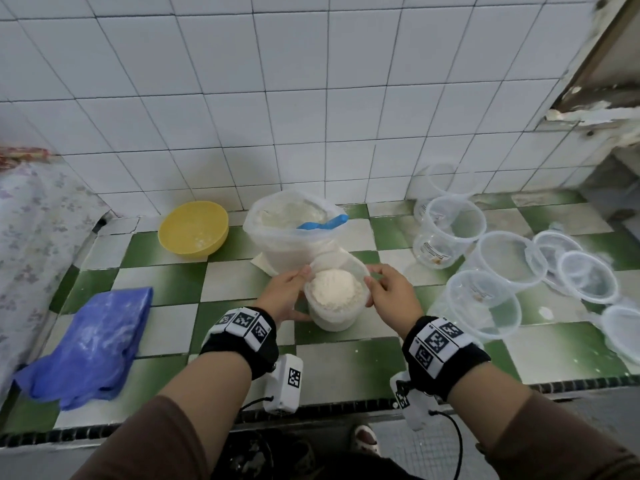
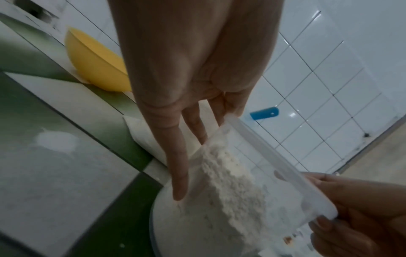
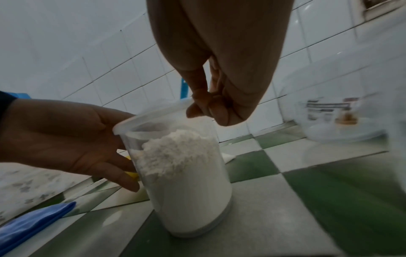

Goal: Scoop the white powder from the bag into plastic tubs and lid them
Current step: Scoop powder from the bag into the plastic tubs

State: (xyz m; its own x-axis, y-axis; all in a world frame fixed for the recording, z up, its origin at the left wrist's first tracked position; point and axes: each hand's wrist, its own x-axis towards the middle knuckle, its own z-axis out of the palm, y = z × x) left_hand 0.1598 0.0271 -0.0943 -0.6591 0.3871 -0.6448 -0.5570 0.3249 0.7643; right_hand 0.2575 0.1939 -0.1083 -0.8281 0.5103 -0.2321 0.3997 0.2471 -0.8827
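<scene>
A clear plastic tub (image 1: 334, 315) heaped with white powder (image 1: 332, 289) stands on the checked counter in front of the powder bag (image 1: 277, 237). A blue scoop (image 1: 325, 222) lies in the bag's mouth. A translucent lid (image 1: 341, 261) is tilted over the tub's far rim. My left hand (image 1: 301, 292) holds the lid's left edge with its thumb, and its fingers (image 2: 180, 173) lie against the tub wall (image 3: 193, 200). My right hand (image 1: 372, 282) pinches the lid's right edge (image 3: 153, 118) between curled fingers (image 3: 208, 107).
A yellow bowl (image 1: 194, 228) sits left of the bag. A crumpled blue plastic sheet (image 1: 93, 341) lies at the near left. Several empty clear tubs (image 1: 481, 303) and lids (image 1: 588, 282) crowd the right. The counter's front edge (image 1: 311, 415) is close to my wrists.
</scene>
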